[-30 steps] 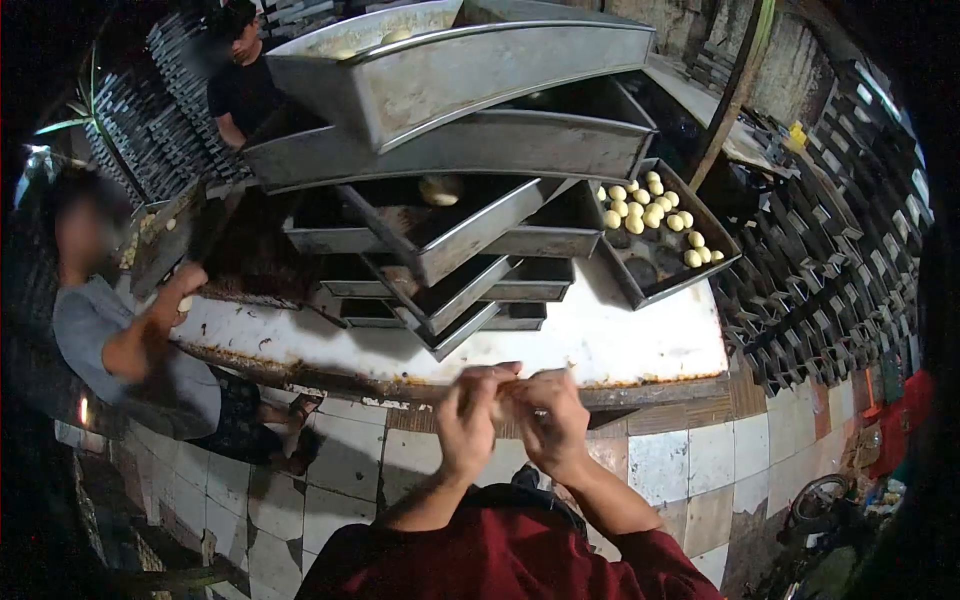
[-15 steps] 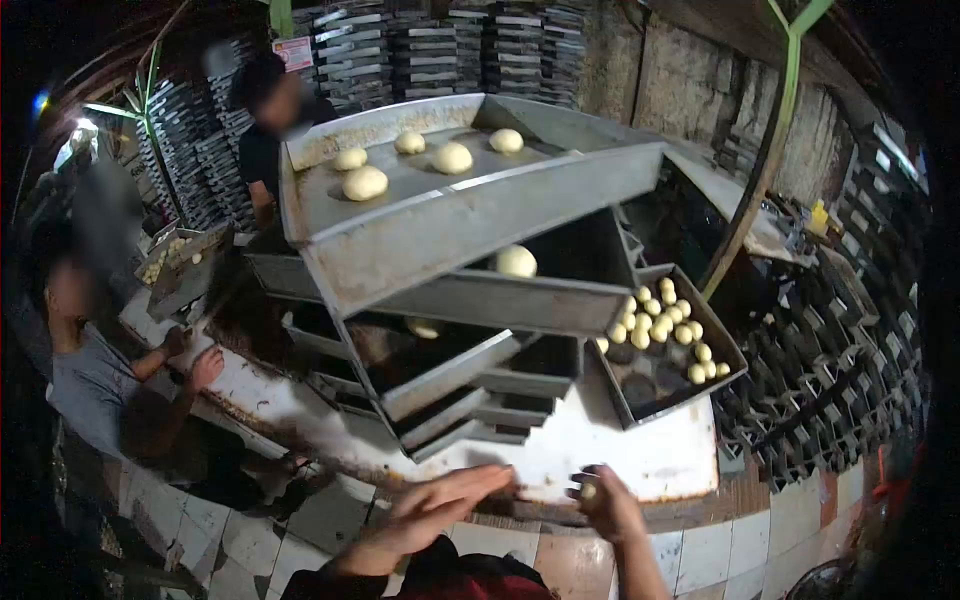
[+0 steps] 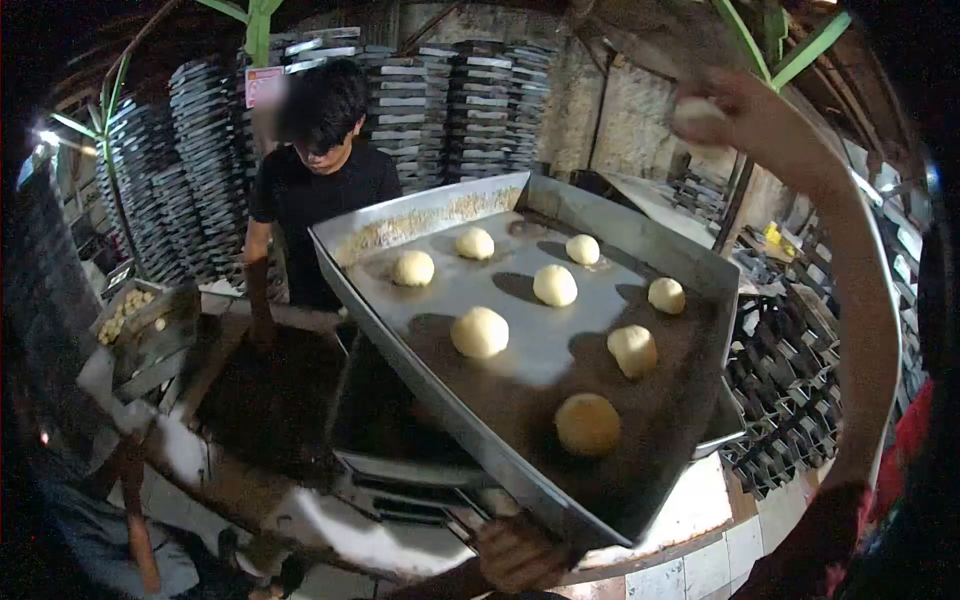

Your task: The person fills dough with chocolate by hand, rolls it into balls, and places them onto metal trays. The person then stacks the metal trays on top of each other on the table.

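Observation:
A metal baking tray (image 3: 690,250) sits tilted toward me on top of the stack, with several pale dough balls (image 3: 553,286) spread over its floor. At its near lower edge is my left hand (image 3: 520,552), dim and partly hidden, its fingers seemingly curled against the tray's wall. My right hand (image 3: 735,112) is raised high at the upper right, blurred. Its fingers close around a small pale dough ball (image 3: 702,108).
More trays (image 3: 400,470) are stacked beneath the top one. A co-worker in a black shirt (image 3: 325,200) stands across the table; another person's arm (image 3: 135,510) shows at left. A tray of dough balls (image 3: 125,315) lies far left. Tall stacks of pans (image 3: 400,110) line the back.
My right hand has swung from low over the table to high at the upper right. My left hand has moved to the tray's near edge. The top tray now shows more of its inside.

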Motion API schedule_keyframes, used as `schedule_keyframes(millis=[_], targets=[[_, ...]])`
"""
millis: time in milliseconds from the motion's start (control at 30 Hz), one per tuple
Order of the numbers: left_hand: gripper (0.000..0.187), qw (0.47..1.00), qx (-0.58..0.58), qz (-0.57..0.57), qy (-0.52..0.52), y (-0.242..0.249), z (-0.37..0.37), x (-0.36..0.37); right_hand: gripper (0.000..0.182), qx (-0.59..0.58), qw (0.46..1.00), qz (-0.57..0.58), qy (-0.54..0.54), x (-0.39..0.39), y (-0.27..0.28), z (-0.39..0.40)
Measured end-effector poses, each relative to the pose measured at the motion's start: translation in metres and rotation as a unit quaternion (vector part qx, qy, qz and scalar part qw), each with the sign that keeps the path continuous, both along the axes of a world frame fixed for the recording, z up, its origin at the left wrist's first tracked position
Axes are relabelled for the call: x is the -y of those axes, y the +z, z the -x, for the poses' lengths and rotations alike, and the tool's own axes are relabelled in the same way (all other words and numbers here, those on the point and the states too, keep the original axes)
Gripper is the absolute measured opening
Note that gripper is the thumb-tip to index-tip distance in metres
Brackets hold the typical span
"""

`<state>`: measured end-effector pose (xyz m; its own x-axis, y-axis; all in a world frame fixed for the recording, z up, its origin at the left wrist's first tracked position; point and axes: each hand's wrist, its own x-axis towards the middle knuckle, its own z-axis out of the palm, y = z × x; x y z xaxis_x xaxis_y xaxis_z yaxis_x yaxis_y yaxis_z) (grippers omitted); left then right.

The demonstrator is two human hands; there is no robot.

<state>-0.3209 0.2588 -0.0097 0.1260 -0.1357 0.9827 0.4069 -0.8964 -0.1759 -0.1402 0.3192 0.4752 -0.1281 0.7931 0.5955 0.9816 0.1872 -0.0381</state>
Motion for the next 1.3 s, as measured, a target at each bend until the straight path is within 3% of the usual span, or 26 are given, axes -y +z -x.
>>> schedule_keyframes(millis=[67,100,133,167,233,300,367,400,467,533,600,667,733,767,833,867,900,933,1033,1067,1100,1133,1200,1233,1267,1300], targets=[[0.018,0.930,0.090,-0.263,0.239,-0.107,-0.059,-0.019,0.059,0.074,0.991,-0.073,0.086,-0.084,0.016,-0.013],[0.021,0.825,-0.028,-0.293,0.482,-0.106,-0.058,0.005,0.061,0.080,0.983,-0.087,0.142,-0.120,0.021,-0.012],[0.025,0.650,-0.144,-0.298,0.684,-0.101,-0.054,0.026,0.055,0.075,0.991,-0.079,0.082,-0.149,0.022,-0.008],[0.030,0.420,-0.248,-0.277,0.828,-0.095,-0.049,0.041,0.049,0.070,0.995,-0.071,0.021,-0.175,0.018,-0.001],[0.029,0.528,-0.218,-0.271,0.775,-0.082,-0.047,0.045,0.046,-0.013,0.993,0.008,-0.113,-0.232,-0.014,0.000],[0.028,0.632,-0.169,-0.244,0.716,-0.076,-0.048,0.042,0.034,0.073,0.987,0.005,-0.145,-0.282,-0.103,-0.010],[0.027,0.746,-0.126,-0.193,0.625,-0.069,-0.046,0.036,0.037,0.415,0.902,0.103,-0.065,-0.278,-0.145,0.004],[0.027,0.815,-0.097,-0.154,0.550,-0.064,-0.043,0.032,0.043,0.381,0.916,0.125,-0.028,-0.274,-0.154,0.008],[0.027,0.943,-0.039,-0.074,0.323,-0.056,-0.037,0.028,0.056,0.129,0.986,0.103,-0.001,-0.266,-0.115,0.009],[0.027,0.992,-0.002,-0.022,0.121,-0.048,-0.028,0.023,0.069,-0.062,0.998,0.021,0.024,-0.242,-0.053,0.008],[0.028,1.000,0.023,0.014,0.000,-0.039,-0.015,0.021,0.069,-0.176,0.984,0.008,0.015,-0.196,-0.001,0.002],[0.029,0.993,0.047,0.058,-0.094,-0.029,0.001,0.020,0.054,-0.113,0.977,-0.104,0.151,-0.134,0.004,0.003],[0.030,0.975,0.064,0.126,-0.173,-0.016,0.014,0.016,0.065,0.017,0.974,0.088,0.207,-0.040,0.003,-0.002],[0.020,0.942,-0.032,0.234,-0.237,0.005,0.032,0.021,0.071,0.047,0.951,-0.071,0.297,-0.009,-0.039,0.002],[0.007,0.818,-0.193,0.464,-0.282,0.049,0.066,0.031,0.062,0.125,0.947,-0.113,0.274,0.055,-0.084,-0.029],[0.017,0.913,-0.128,0.342,-0.181,0.071,0.050,0.025,0.060,0.175,0.941,-0.157,0.242,0.078,-0.103,-0.053],[0.022,0.947,-0.065,0.285,-0.130,0.082,0.040,0.025,0.045,0.160,0.942,-0.221,0.197,0.097,-0.124,-0.084],[0.027,0.959,-0.013,0.265,-0.105,0.089,0.031,0.027,0.031,0.146,0.936,-0.281,0.152,0.112,-0.150,-0.119],[0.039,0.945,0.160,0.279,-0.053,0.113,-0.006,0.041,0.019,-0.215,0.938,-0.270,-0.033,0.137,-0.250,-0.226],[0.041,0.949,0.152,0.275,-0.021,0.116,-0.008,0.045,0.018,-0.292,0.920,-0.261,0.010,0.131,-0.292,-0.274],[0.041,0.949,0.173,0.253,0.069,0.117,-0.017,0.056,0.018,-0.352,0.917,-0.179,-0.048,0.124,-0.345,-0.323],[0.042,0.941,0.191,0.229,0.162,0.115,-0.027,0.066,0.019,-0.284,0.935,-0.047,-0.206,0.122,-0.380,-0.353],[0.040,0.832,0.127,0.175,0.510,0.022,0.007,0.080,0.014,-0.139,0.962,0.132,-0.194,0.089,-0.490,-0.435],[0.037,0.860,0.190,0.157,0.446,0.023,-0.022,0.101,0.019,-0.040,0.949,0.258,-0.176,0.075,-0.515,-0.449],[0.034,0.924,0.291,0.155,0.195,0.027,-0.061,0.118,0.022,0.011,0.941,0.295,-0.165,0.065,-0.537,-0.457],[0.032,0.928,0.341,0.150,-0.015,0.016,-0.081,0.134,0.025,0.061,0.931,0.328,-0.150,0.056,-0.557,-0.464]])
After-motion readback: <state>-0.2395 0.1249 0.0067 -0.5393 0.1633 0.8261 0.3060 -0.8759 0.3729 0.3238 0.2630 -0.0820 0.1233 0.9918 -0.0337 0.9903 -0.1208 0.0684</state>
